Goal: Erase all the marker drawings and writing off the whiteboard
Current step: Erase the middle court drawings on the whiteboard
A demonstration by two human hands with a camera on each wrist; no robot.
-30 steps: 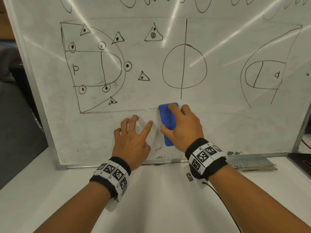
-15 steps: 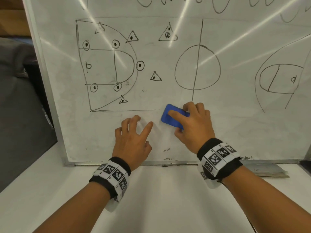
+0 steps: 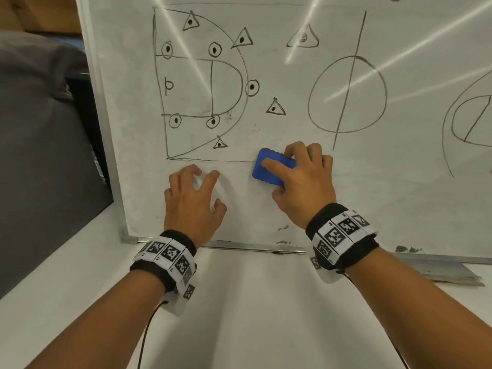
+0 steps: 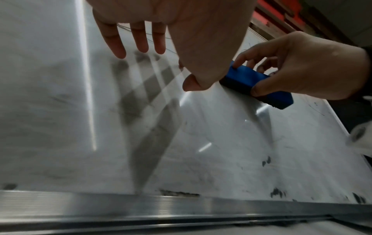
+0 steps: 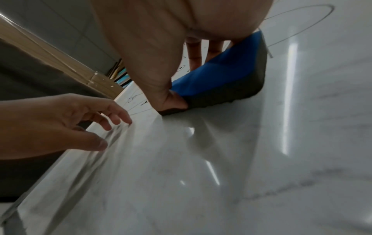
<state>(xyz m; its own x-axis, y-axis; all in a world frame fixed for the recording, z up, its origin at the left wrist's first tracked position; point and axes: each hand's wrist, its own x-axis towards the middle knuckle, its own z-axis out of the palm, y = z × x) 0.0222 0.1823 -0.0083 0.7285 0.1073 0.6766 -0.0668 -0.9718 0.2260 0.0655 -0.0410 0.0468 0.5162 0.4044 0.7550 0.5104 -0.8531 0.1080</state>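
The whiteboard (image 3: 292,198) leans upright on a white table and carries black marker court drawings (image 3: 202,83) with circles and triangles, plus a centre circle (image 3: 347,94). My right hand (image 3: 298,179) grips a blue eraser (image 3: 262,169) and presses it flat on the board at the right end of the court's bottom line. In the right wrist view the eraser (image 5: 217,76) has a dark felt underside against the board. My left hand (image 3: 194,193) rests spread on the board's bare lower part, fingertips touching, left of the eraser (image 4: 255,85).
The board's metal frame (image 3: 255,246) stands on the white table (image 3: 253,315). Dark marker smudges (image 3: 282,235) sit along the lower edge. A grey padded surface (image 3: 40,155) lies left of the board. More drawing (image 3: 468,121) continues at the right edge.
My right hand turned the eraser from upright to nearly level and slid it left along the court's bottom line. The view shifted right. The left hand stayed in place.
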